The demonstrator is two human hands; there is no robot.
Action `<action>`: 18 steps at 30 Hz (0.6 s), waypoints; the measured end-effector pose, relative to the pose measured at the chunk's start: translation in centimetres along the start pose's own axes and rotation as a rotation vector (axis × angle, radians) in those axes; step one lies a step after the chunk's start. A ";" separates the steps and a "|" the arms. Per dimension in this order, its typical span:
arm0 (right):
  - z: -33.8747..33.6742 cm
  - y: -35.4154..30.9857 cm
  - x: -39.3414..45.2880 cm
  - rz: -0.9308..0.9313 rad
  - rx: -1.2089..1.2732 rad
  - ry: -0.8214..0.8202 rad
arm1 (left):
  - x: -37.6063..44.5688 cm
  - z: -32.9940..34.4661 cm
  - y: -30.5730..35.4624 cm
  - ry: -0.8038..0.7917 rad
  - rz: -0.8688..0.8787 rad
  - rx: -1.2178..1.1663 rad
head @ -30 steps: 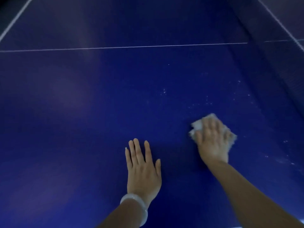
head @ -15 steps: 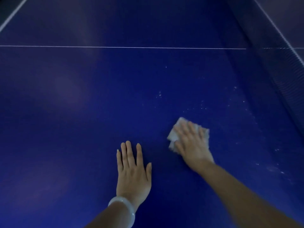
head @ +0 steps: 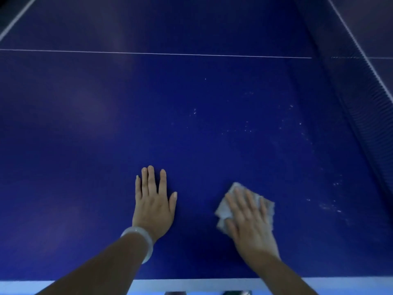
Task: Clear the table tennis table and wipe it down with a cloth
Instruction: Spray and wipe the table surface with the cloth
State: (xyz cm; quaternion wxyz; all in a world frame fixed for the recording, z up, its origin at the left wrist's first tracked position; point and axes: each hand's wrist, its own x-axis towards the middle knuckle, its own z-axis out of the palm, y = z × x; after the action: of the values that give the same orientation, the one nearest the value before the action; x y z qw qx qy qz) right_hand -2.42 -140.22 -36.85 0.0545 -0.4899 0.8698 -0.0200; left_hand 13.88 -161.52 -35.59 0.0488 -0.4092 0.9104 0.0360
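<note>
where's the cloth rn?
Head view, lower right: the cloth lies flat on the blue table under the right hand, right of the left hand, near the white front edge.

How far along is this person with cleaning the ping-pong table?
The clearing part looks done: nothing lies on the visible part of the blue table. Wiping is in hand: the right hand presses a pale cloth flat near the front edge, while the left hand rests flat beside it. Left to do: white specks ahead and more specks to the right, towards the net.
</note>
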 end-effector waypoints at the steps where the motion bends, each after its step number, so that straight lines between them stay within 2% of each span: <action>1: -0.3 1.9 0.0 0.142 0.022 0.018 | 0.0 0.0 0.0 -0.005 -0.004 -0.001; 3: -1.0 4.3 0.1 0.405 0.101 0.036 | -0.1 -0.1 0.1 -0.005 -0.004 -0.010; 5: -1.2 3.9 0.1 0.497 0.132 0.035 | -0.2 -0.2 0.1 0.005 0.003 -0.021; 7: -1.0 2.1 -1.0 0.411 0.122 0.030 | -0.1 -0.5 0.5 0.010 -0.013 -0.057; 9: -0.6 0.9 -3.2 0.215 0.104 0.027 | 0.3 -1.1 1.7 0.009 -0.050 -0.102; 12: 0.1 2.4 -6.9 0.012 0.078 0.018 | 0.7 -1.8 6.1 0.068 0.038 -0.178; 14: 0.1 5.1 -8.6 0.056 0.060 0.037 | 0.7 -2.1 10.5 0.076 0.134 -0.236; 18: -0.6 10.4 -10.3 0.368 0.065 0.072 | 0.1 -1.3 18.6 0.023 0.154 -0.277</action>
State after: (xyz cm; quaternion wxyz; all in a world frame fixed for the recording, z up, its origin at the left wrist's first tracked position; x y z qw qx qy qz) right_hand -5.98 -126.04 -36.42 0.0421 -0.3196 0.9450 -0.0553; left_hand -0.17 -149.36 -33.87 -0.0213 -0.3415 0.9258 0.1605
